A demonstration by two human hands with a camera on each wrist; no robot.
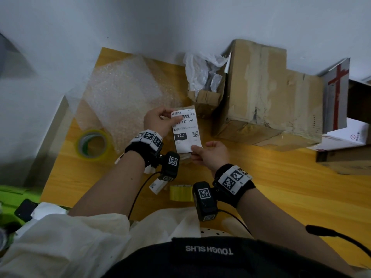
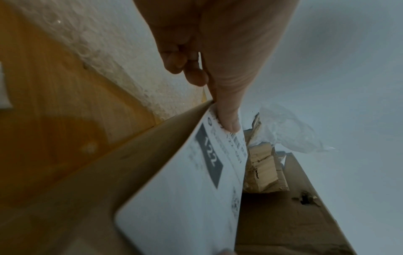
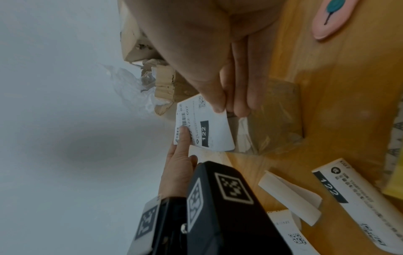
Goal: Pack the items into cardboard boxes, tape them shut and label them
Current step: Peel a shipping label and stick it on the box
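Observation:
Both hands hold a white shipping label (image 1: 186, 131) printed with a barcode and "122". My left hand (image 1: 167, 115) pinches its far left corner, thumb on the printed face (image 2: 229, 120). My right hand (image 1: 195, 152) pinches the near right corner between thumb and fingers (image 3: 240, 107). The label (image 3: 209, 131) hangs over a small brown taped parcel (image 3: 277, 120) on the wooden table (image 1: 281, 187). Whether the label touches the parcel I cannot tell. In the left wrist view the label (image 2: 191, 198) fills the lower middle.
A large worn cardboard box (image 1: 267, 93) stands at the back right, with a small torn box holding a plastic bag (image 1: 204, 81) beside it. Bubble wrap (image 1: 124, 91) and a tape roll (image 1: 93, 145) lie to the left. More labels (image 3: 353, 198) and a pink object (image 3: 333, 17) lie nearby.

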